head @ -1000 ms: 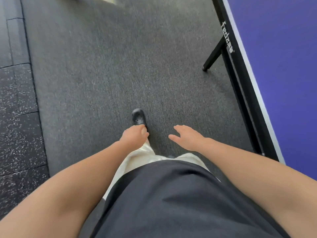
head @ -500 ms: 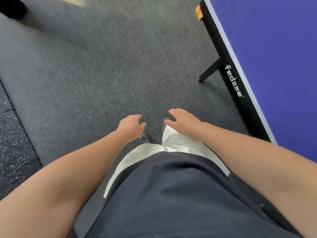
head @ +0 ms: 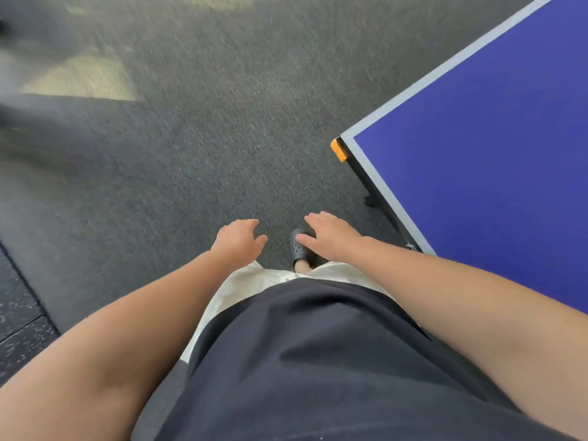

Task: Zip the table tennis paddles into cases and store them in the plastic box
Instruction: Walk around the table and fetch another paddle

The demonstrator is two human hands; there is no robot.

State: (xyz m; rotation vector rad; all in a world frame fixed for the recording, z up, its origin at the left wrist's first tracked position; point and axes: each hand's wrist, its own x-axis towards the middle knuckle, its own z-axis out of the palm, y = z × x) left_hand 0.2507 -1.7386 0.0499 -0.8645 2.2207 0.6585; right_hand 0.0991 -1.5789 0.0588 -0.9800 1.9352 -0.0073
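Observation:
No paddle, case or plastic box is in view. My left hand [head: 237, 241] hangs in front of my waist, palm down, fingers loosely curled and holding nothing. My right hand [head: 329, 237] hovers beside it, fingers spread, also with nothing in it. Both hands are over the dark grey carpet [head: 197, 148], left of the table's corner.
A blue table tennis table [head: 496, 160] fills the right side, its corner with an orange protector [head: 339, 150] pointing toward me. One black table leg foot [head: 369, 200] rests on the carpet. My dark clog [head: 298, 248] is on the floor. Speckled rubber tiles [head: 19, 332] lie at the lower left.
The view has turned and advanced along the table's side to its corner. Both hands stay out in front, holding nothing. My feet have stepped forward.

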